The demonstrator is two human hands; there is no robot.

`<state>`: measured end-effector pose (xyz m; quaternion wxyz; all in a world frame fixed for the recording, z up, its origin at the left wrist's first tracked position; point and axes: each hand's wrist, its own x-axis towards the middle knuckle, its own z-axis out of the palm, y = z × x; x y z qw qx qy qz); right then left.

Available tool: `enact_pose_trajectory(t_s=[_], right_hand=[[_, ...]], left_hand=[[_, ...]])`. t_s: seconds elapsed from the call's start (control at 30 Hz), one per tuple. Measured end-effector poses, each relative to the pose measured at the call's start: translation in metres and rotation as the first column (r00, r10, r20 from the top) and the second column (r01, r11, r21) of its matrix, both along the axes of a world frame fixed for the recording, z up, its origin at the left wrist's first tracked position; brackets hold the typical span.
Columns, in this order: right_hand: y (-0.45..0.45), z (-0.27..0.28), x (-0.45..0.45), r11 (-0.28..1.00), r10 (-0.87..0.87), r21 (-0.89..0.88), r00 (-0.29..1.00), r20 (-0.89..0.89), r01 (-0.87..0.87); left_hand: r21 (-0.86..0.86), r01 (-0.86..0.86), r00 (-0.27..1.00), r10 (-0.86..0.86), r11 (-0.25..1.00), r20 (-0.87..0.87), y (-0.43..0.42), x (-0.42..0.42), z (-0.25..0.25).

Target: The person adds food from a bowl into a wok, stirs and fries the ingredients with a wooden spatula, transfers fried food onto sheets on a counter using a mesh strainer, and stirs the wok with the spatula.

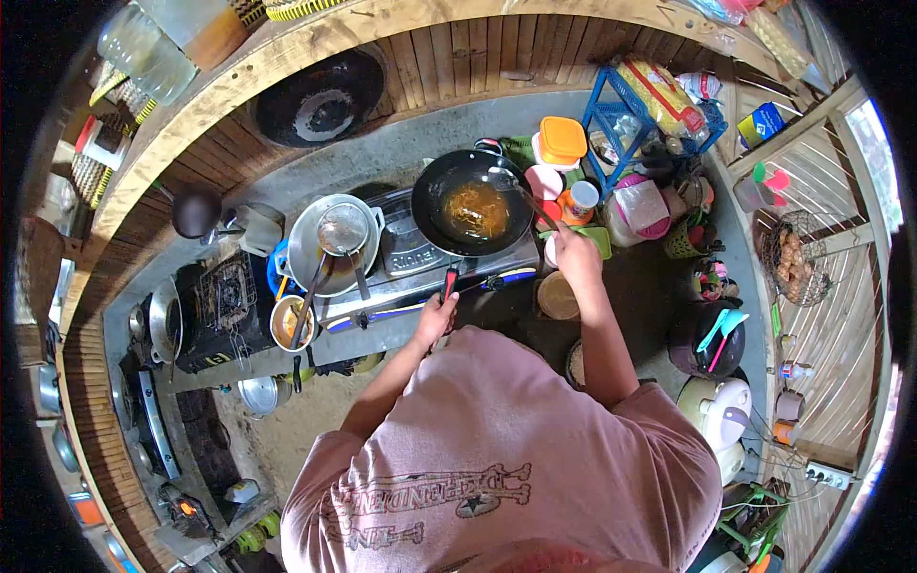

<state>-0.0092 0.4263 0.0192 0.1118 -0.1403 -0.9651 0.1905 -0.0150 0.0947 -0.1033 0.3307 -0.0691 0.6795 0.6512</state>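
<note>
A black wok (430, 205) stands on the right side of the silver gas stove (401, 250), with brown shredded food (478, 212) in oil at its bottom. My left hand (438, 315) is closed round the wok's red and black handle (450, 279). In my right hand (574, 254) is the handle of a metal spatula (535, 203), whose head is at the wok's upper right. Left of the wok, a large metal pan (299, 234) bears a strainer (343, 230) across its top. Beside it a small pot (289, 323) holds food and a dark utensil.
Right of the wok are an orange-lidded container (562, 140), an orange and white jar (580, 198) and a green tray (600, 241). Behind them stands a blue rack (605, 115). A rice cooker (716, 406) is at the lower right. A blackened burner (224, 296) lies left.
</note>
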Motion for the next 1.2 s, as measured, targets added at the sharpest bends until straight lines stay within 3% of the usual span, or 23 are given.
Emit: enact_pose_trajectory(t_s=[0.17, 0.3, 0.37, 0.5, 0.57, 0.83, 1.0, 1.13, 1.2], right_hand=[[-0.004, 0.01, 0.004, 0.999, -0.005, -0.034, 1.0, 0.016, 0.006], [-0.005, 0.011, 0.004, 0.999, 0.011, -0.03, 0.999, -0.037, -0.012], [-0.007, 0.014, 0.002, 1.0, -0.003, -0.013, 1.0, -0.002, 0.003], [-0.008, 0.018, 0.001, 1.0, -0.003, -0.009, 1.0, 0.005, 0.003], [-0.006, 0.013, 0.002, 1.0, 0.008, 0.001, 1.0, -0.01, -0.008], [-0.007, 0.017, 0.002, 1.0, 0.01, -0.001, 0.999, 0.048, -0.01], [-0.01, 0.014, 0.005, 1.0, 0.011, -0.007, 1.0, 0.02, -0.011], [-0.011, 0.024, 0.005, 1.0, 0.014, -0.012, 0.999, 0.042, -0.014], [-0.011, 0.025, 0.006, 1.0, -0.009, -0.005, 0.999, 0.054, 0.009]], left_hand=[[-0.08, 0.021, 0.985, -0.034, 0.997, -0.171, -0.011, 0.017, -0.029], [-0.085, 0.03, 0.985, -0.044, 0.996, -0.169, -0.001, 0.012, 0.005], [-0.03, -0.013, 0.999, 0.012, 0.999, -0.043, 0.003, 0.007, 0.01], [-0.102, 0.049, 0.985, -0.065, 0.994, -0.161, -0.009, 0.013, -0.015], [-0.077, 0.046, 0.996, -0.051, 0.996, -0.075, -0.012, 0.016, -0.009], [-0.075, 0.037, 0.994, -0.044, 0.997, -0.103, -0.008, 0.013, -0.008], [-0.051, -0.01, 1.0, 0.011, 0.999, 0.007, -0.003, 0.001, 0.006], [-0.031, 0.017, 1.0, -0.017, 0.999, -0.009, -0.006, 0.007, 0.017], [-0.028, 0.041, 0.997, -0.043, 0.999, -0.059, -0.017, 0.016, -0.01]])
